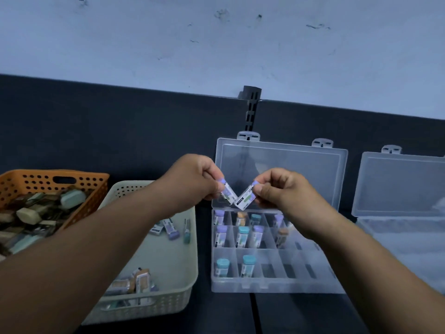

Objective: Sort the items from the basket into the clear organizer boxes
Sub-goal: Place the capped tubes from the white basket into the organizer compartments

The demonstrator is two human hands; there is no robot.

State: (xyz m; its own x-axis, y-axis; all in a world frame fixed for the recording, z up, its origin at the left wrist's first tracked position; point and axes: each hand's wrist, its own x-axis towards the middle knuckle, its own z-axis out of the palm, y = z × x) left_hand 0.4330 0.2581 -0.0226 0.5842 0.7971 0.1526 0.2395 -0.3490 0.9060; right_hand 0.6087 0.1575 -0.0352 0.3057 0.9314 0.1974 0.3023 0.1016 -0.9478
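- L hand (192, 182) pinches one purple-capped tube (227, 192) btwn thumb & fingertips. R hand (281, 189) pinches a second purple-capped tube (246, 199) the same way. Both hands are closed narrow, each on its own tube.
- Tubes sit at frame centre, caps up & outward, lower ends meeting in a V. They look to touch at the tip.
- Key relation: both tubes hang just above the back edge of the open clear organizer box (240, 286); its compartments lie below them, toward the bottom of the frame.
- Long axes are slanted: L tube runs down-right, R tube down-left. Tubes already in the box lie caps toward the top of the frame, so each held one prob. needs turning to match.
- R hand is nearer the free compartments at the box's lower right; L hand is nearer the filled left column.
- White basket (190, 261), lower left of centre under the L forearm, holds several more tubes, so the sort looks partly done.
- Orange basket (91, 189) at far left holds other items. A second clear box (397, 184) sits at the right edge, lid up.
- Writing: white labels w/ dark print on the tubes, too small & blurred to read; no brand legible.
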